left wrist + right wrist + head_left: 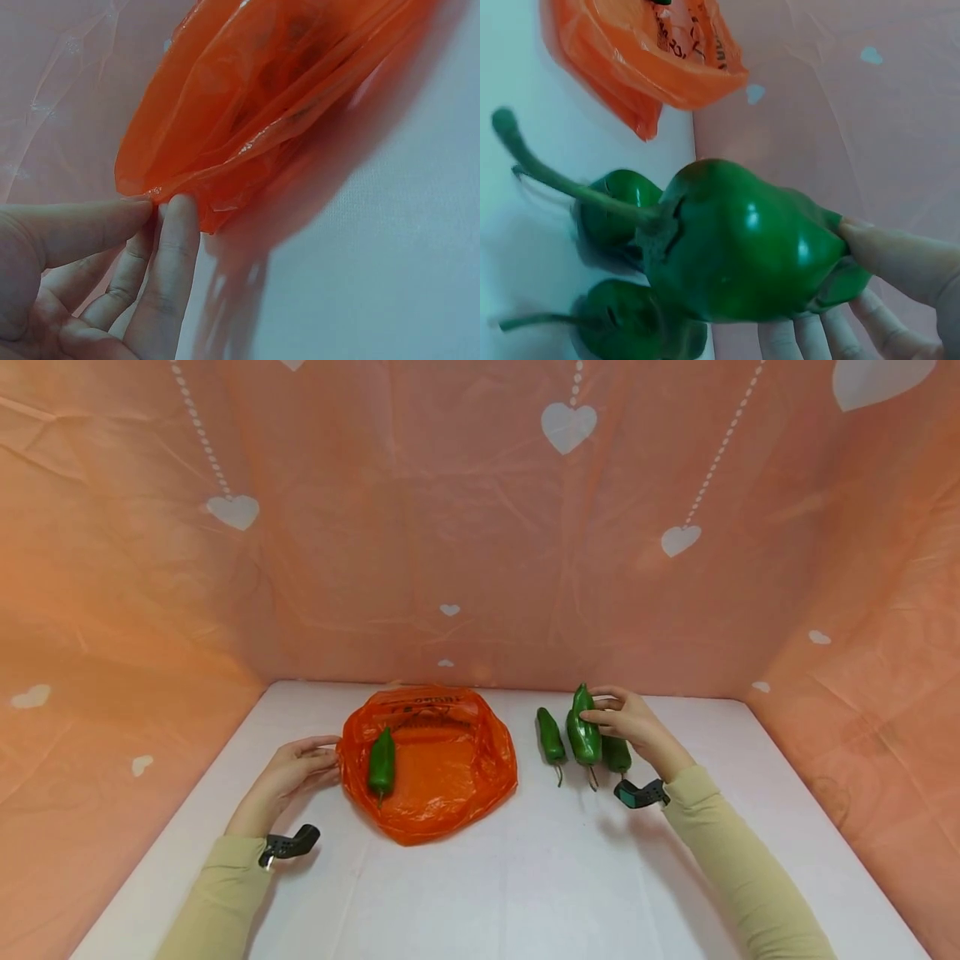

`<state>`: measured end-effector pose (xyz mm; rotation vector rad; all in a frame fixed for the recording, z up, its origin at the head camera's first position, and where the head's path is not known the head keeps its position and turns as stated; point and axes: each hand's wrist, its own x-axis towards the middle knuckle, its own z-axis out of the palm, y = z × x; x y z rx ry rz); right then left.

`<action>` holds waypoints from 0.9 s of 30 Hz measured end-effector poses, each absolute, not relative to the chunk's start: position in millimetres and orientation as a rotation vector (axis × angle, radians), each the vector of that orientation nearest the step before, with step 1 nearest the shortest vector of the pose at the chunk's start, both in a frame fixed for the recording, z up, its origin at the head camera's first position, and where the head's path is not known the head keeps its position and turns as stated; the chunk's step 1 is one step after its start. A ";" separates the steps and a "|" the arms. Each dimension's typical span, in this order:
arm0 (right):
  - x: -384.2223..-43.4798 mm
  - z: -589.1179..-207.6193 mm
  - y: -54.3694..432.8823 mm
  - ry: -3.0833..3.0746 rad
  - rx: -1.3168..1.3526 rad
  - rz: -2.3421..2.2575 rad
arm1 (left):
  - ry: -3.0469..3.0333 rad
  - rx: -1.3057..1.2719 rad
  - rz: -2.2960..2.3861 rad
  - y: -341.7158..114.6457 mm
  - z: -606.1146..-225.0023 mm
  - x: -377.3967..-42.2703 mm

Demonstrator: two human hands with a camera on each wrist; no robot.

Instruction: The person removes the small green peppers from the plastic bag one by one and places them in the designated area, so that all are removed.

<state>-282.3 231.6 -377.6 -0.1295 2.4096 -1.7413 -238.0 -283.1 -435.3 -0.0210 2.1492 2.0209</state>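
An orange plastic bag [438, 768] lies spread open on the white table, with one green pepper [382, 764] inside its left part. At the bag's left edge, my left hand [296, 772] pinches the plastic between thumb and fingers; the left wrist view shows this pinch on the rim [161, 196] closely. My right hand [626, 722] grips another green pepper [742, 240] between thumb and fingers, its stem pointing away from the palm. In the right wrist view this pepper appears above the table. Two more green peppers, one on the left [551, 737] and one on the right [617, 754], lie beside it.
The white table [480, 893] is enclosed by orange cloth walls [480, 527] printed with pale hearts. The back wall stands close behind the bag and peppers. A black wrist camera [288, 843] sits on the left wrist, and another [641, 793] on the right.
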 end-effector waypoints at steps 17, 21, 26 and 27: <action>-280.0 -369.5 265.3 2.454 -0.137 -1.768 | 2.177 -0.044 1.989 -281.9 -434.1 -237.6; -278.1 -368.7 273.3 2.481 -0.111 -1.740 | 2.171 -0.042 1.987 -282.1 -433.4 -237.8; -275.3 -369.4 283.1 2.508 -0.093 -1.711 | 2.168 -0.030 1.993 -281.9 -432.2 -238.5; -275.2 -370.1 285.2 2.512 -0.089 -1.705 | 2.175 -0.026 1.989 -281.9 -431.8 -238.6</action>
